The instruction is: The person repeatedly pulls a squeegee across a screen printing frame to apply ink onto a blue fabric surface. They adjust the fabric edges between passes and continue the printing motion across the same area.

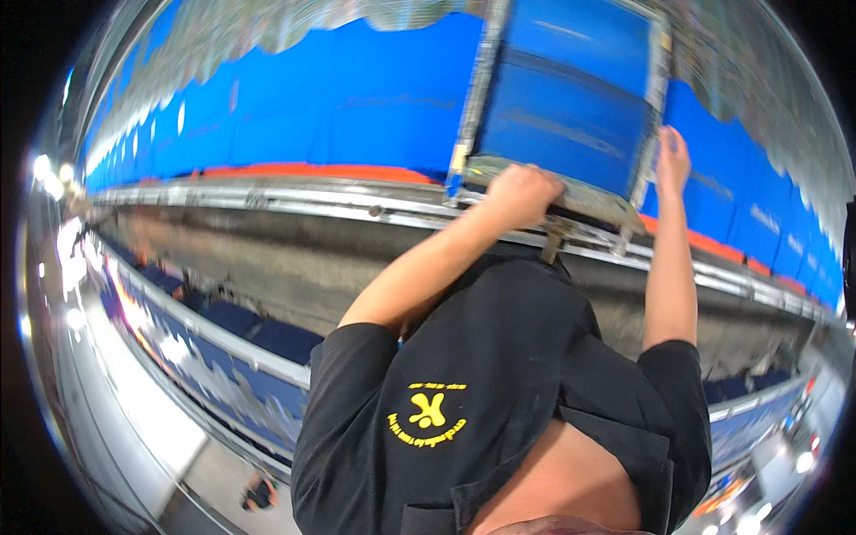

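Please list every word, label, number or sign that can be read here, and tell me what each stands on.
Shirt: yellow curved lettering, a yellow emblem and a small line beside it, upside down in this view; wording withheld.
Blue sheet: faint dark marks, too blurred to read.
Frame: no readable text.

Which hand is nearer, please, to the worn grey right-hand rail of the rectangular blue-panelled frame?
Right: the right hand is just outside the rail; the left hand is farther left, at the near end of the frame.
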Tool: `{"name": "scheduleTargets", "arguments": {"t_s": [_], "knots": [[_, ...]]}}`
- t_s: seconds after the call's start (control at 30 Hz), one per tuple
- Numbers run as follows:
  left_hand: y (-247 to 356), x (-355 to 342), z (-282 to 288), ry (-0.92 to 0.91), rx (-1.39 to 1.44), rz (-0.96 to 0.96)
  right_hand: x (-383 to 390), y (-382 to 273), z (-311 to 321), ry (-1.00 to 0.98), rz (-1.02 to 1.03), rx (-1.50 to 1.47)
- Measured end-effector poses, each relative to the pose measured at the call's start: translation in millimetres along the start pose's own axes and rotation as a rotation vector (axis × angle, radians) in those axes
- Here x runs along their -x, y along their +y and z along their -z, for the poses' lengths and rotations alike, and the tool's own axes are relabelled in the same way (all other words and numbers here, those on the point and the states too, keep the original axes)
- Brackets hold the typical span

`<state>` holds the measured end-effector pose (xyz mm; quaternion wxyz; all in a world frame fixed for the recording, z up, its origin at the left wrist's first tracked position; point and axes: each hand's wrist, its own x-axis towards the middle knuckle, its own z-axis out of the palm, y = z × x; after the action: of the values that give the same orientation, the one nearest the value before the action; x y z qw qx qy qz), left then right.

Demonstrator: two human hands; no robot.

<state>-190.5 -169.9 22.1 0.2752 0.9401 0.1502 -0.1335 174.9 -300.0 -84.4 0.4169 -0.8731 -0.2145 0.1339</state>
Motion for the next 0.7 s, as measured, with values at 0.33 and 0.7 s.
{"name": "scheduleTargets", "arguments": {"t_s": [0.33, 0.7], "knots": [[-28, -84, 86, 0.124, -0.054, -0.009, 2, -8, -2, -0.025, -0.237, -0.354], [-67, -128, 33, 0.39, -0.119, -0.053, 17, -36, 2, 0.01, -0.328, -0.525]]}}
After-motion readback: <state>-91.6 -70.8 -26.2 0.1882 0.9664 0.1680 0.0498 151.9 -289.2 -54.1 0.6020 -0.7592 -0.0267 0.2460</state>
